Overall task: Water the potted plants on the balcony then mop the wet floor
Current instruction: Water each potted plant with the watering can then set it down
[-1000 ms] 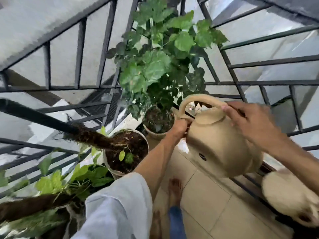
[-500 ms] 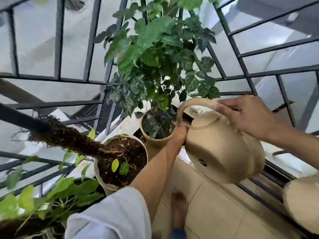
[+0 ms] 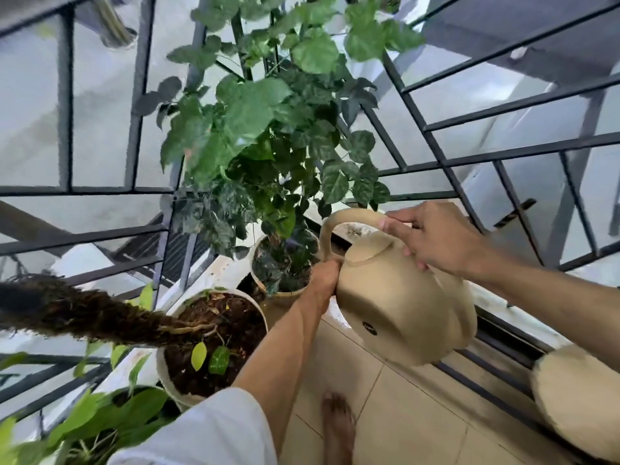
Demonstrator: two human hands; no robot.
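**Can tipped toward the far pot, both hands on it**

At the left, a near pot [image 3: 214, 344] of dark soil sits against the railing [image 3: 134, 189], with a rough brown pole leaning out of it toward the left. Just beyond it, farther away, stands the far pot [image 3: 285, 263] carrying the tall leafy plant [image 3: 261, 129].

The left hand [image 3: 323, 275] reaches forward between the two pots and the watering can [image 3: 402, 303], its fingers curled around the bottom of the can's looped handle [image 3: 349, 218]. The can hangs above the tiled floor [image 3: 385, 414], just right of the far pot, its body near and right, its handle end far and left. The spout is hidden, so I cannot tell whether water is running.

The right hand [image 3: 436, 239] grips the top of the can where the handle joins the body.

The far pot lies directly ahead and slightly left of the left hand, which is the nearer one. Pouring there likely calls for tipping the can along that same line, away and leftward.
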